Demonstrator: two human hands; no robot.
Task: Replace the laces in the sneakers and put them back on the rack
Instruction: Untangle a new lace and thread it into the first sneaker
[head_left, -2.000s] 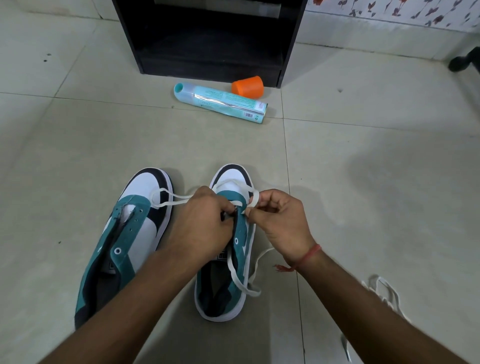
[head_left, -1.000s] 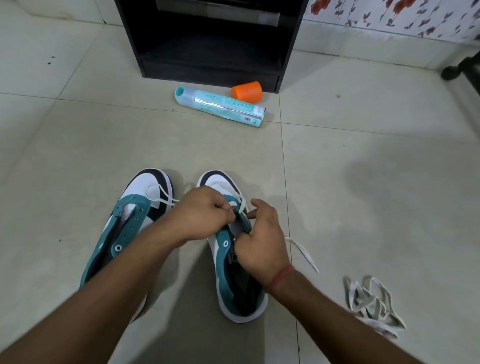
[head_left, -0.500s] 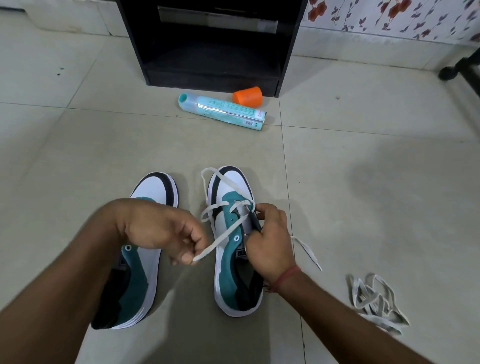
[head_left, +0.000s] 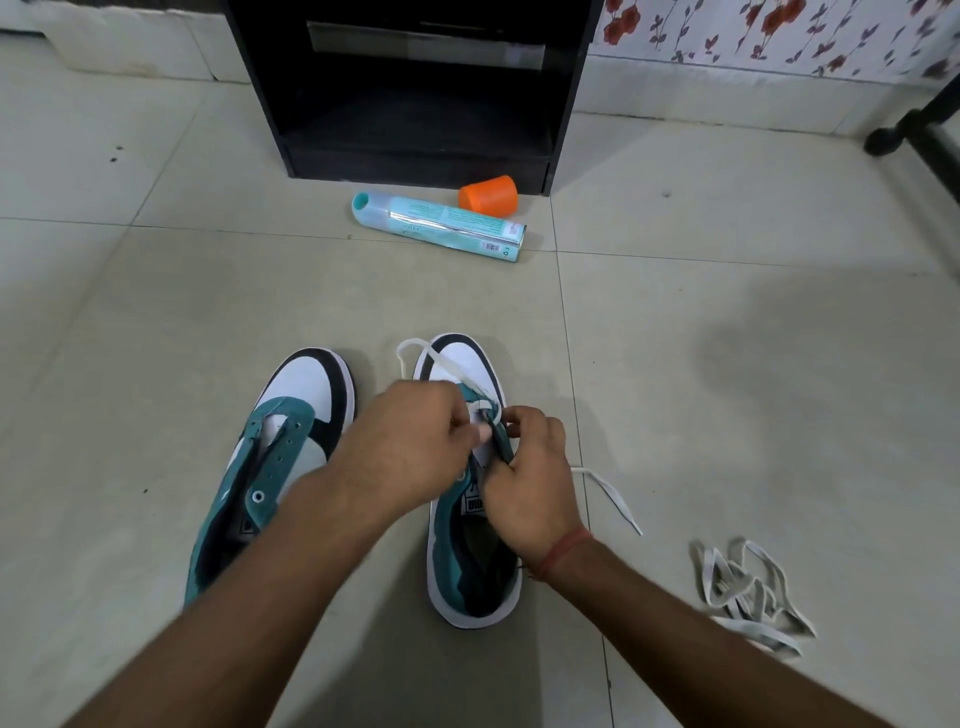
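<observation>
While hands (head_left: 410, 441) pinch — flat lace (head_left: 447, 366).

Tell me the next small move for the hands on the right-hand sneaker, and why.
Probably pull the white lace through the eyelet and snug it. The left hand pinches the lace at the upper eyelets, the right hand grips the eyelet flap of the right-hand sneaker, and slack loops over the toe.

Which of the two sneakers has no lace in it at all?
The left sneaker: its eyelets are bare. The right sneaker, under both hands, already carries a white lace.
</observation>
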